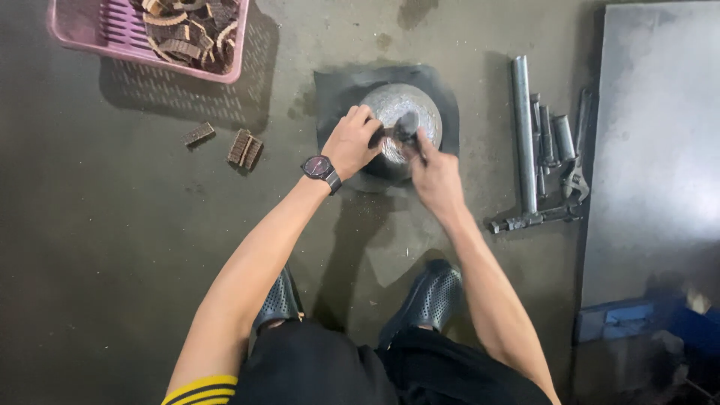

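My left hand [351, 142] is curled shut on a small dark piece [377, 137] over the near rim of the round metal block [401, 120]; my right hand [433, 174] grips a dark tool [409, 129] whose head rests on the block's top; I judge short, square strokes best, with the piece pinned flat; long steel tools [525, 135] lie right of the block, the pink basket [82, 30] far left.

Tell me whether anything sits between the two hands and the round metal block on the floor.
Nothing visible does. The left hand and right hand are both already at the round metal block, gripping a small dark part over it.
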